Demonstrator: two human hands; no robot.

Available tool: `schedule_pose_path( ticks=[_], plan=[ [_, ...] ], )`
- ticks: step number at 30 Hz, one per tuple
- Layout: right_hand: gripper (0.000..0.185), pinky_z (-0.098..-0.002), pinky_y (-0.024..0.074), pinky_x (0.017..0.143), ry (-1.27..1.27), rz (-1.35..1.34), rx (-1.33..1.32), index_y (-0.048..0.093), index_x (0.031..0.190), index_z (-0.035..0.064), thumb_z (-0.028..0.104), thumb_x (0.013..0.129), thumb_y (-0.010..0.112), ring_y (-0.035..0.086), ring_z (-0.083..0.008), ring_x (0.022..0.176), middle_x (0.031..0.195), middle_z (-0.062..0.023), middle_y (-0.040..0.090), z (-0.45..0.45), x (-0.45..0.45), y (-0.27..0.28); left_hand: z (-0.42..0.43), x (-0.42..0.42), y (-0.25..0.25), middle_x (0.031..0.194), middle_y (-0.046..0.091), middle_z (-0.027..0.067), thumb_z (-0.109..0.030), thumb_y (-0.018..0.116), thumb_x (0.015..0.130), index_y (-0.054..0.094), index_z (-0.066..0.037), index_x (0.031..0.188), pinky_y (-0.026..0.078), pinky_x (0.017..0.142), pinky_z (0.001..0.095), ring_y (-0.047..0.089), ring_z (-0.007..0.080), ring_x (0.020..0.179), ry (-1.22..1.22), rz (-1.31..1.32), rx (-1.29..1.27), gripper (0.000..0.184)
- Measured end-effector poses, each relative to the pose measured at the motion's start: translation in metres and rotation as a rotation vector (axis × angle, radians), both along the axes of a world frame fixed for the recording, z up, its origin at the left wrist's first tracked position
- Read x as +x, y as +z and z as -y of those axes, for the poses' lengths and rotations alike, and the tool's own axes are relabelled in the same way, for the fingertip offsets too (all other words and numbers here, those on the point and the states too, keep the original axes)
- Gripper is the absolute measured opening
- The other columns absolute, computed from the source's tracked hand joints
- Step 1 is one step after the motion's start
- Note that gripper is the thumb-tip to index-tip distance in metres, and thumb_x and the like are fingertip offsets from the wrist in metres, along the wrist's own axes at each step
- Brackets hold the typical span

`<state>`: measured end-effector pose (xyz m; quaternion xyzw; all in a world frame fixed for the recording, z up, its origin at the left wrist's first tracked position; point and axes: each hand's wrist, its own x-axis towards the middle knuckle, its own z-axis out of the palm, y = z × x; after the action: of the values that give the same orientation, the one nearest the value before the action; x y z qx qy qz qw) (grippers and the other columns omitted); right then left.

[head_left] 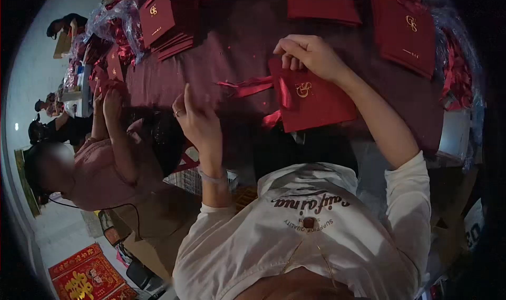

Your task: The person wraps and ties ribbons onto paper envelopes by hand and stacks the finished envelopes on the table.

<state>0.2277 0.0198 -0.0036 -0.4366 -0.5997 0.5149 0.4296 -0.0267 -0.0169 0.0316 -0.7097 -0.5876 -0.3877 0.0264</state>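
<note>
A red gift bag [321, 107] with a gold emblem lies at the near edge of the cloth-covered table, with red ribbon [247, 86] trailing from its left side. Over the bag's far edge is my right hand [311, 57], its fingers curled and closed. What these fingers hold, if anything, is hidden. My left hand [199, 125] is raised left of the bag, apart from it. Its index finger points out and the other fingers are loosely bent, with nothing seen between them. A ring shows on one finger.
Stacks of red bags [158, 23] stand at the far left, a flat pile [322, 5] at the far middle, and another stack [405, 31] at right. Clear plastic wrap [113, 21] surrounds some ribbons. At left, a co-worker [113, 158] handles a red item.
</note>
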Motion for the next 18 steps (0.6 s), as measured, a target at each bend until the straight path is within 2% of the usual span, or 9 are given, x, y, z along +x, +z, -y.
schedule_pose_path(
  ticks=[1, 4, 6, 8, 10, 12, 14, 15, 18],
  plan=[
    [0.037, -0.0248, 0.048, 0.063, -0.005, 0.0, 0.002, 0.064, 0.096, 0.0033, 0.035, 0.095, 0.046, 0.061, -0.0114, 0.069, 0.076, -0.0041, 0.064, 0.001, 0.0, 0.0, 0.008, 0.01, 0.006, 0.083, 0.058, 0.0115, -0.008, 0.066, 0.079, 0.064, -0.004, 0.088, 0.045, 0.064, 0.0356, 0.057, 0.028, 0.075, 0.043, -0.005, 0.122, 0.01],
    [0.034, -0.0312, 0.0463, 0.058, -0.014, 0.232, 0.141, 0.064, 0.087, 0.0087, 0.042, 0.082, 0.065, 0.06, -0.0124, 0.064, 0.067, -0.0032, 0.061, 0.003, -0.008, -0.006, 0.03, 0.041, -0.005, 0.077, 0.057, 0.0117, -0.006, 0.066, 0.078, 0.061, -0.004, 0.082, 0.045, 0.065, 0.0363, 0.055, 0.0285, 0.073, -0.271, 0.044, -0.108, 0.006],
    [0.033, -0.0346, 0.0467, 0.059, 0.003, 0.511, 0.194, 0.064, 0.09, 0.0106, 0.041, 0.078, 0.068, 0.061, -0.0165, 0.063, 0.066, -0.0039, 0.061, 0.015, -0.013, 0.013, 0.038, 0.061, -0.02, 0.076, 0.059, 0.011, -0.01, 0.068, 0.077, 0.061, -0.004, 0.079, 0.044, 0.064, 0.0361, 0.055, 0.0288, 0.07, -0.27, 0.127, -0.272, 0.009],
    [0.032, -0.0358, 0.0469, 0.059, 0.02, 0.598, 0.243, 0.063, 0.096, 0.0104, 0.036, 0.078, 0.068, 0.061, -0.0198, 0.063, 0.068, -0.0039, 0.063, 0.019, -0.013, 0.014, 0.04, 0.073, -0.023, 0.073, 0.058, 0.0106, -0.011, 0.069, 0.076, 0.061, -0.005, 0.078, 0.044, 0.063, 0.0364, 0.054, 0.0286, 0.069, -0.327, 0.193, -0.299, 0.011],
    [0.029, -0.0365, 0.0469, 0.06, 0.01, 0.479, 0.274, 0.063, 0.1, 0.0108, 0.032, 0.08, 0.066, 0.062, -0.0199, 0.063, 0.068, -0.004, 0.063, 0.022, -0.013, 0.008, 0.04, 0.075, -0.022, 0.072, 0.057, 0.0104, -0.012, 0.069, 0.076, 0.06, -0.005, 0.079, 0.043, 0.06, 0.0367, 0.054, 0.0281, 0.067, -0.309, 0.116, -0.276, 0.012],
    [0.022, -0.0343, 0.0478, 0.059, 0.031, 0.458, 0.288, 0.062, 0.098, 0.0076, 0.021, 0.081, 0.064, 0.061, -0.0169, 0.064, 0.068, -0.0051, 0.062, 0.025, -0.012, 0.012, 0.038, 0.074, -0.024, 0.07, 0.057, 0.0094, -0.007, 0.07, 0.076, 0.062, -0.002, 0.081, 0.043, 0.059, 0.0315, 0.052, 0.0242, 0.064, -0.389, 0.121, -0.248, 0.01],
    [0.019, -0.0313, 0.0488, 0.06, 0.143, 0.078, -0.214, 0.06, 0.099, 0.004, 0.011, 0.082, 0.061, 0.061, -0.014, 0.068, 0.072, -0.0062, 0.062, 0.027, -0.009, 0.026, 0.038, 0.071, -0.028, 0.072, 0.057, 0.01, -0.005, 0.069, 0.077, 0.062, -0.003, 0.081, 0.043, 0.059, 0.0322, 0.053, 0.0242, 0.065, -0.395, 0.124, -0.29, 0.009],
    [0.016, -0.0279, 0.0493, 0.059, 0.156, 0.045, -0.114, 0.056, 0.098, 0.0006, 0.005, 0.082, 0.059, 0.059, -0.0128, 0.067, 0.077, -0.0076, 0.061, 0.026, -0.008, 0.023, 0.039, 0.07, -0.03, 0.076, 0.057, 0.0107, -0.005, 0.069, 0.077, 0.062, -0.003, 0.084, 0.044, 0.06, 0.0321, 0.053, 0.024, 0.067, -0.401, 0.132, -0.271, 0.01],
    [0.011, -0.0281, 0.049, 0.057, 0.276, 0.086, -0.014, 0.054, 0.095, 0.0013, 0.004, 0.084, 0.057, 0.058, -0.0142, 0.067, 0.085, -0.0078, 0.058, 0.018, -0.001, 0.005, 0.038, 0.068, -0.026, 0.084, 0.058, 0.0115, -0.003, 0.068, 0.077, 0.062, -0.003, 0.089, 0.045, 0.063, 0.0319, 0.055, 0.0236, 0.071, -0.396, 0.177, -0.254, 0.014]
  ],
)
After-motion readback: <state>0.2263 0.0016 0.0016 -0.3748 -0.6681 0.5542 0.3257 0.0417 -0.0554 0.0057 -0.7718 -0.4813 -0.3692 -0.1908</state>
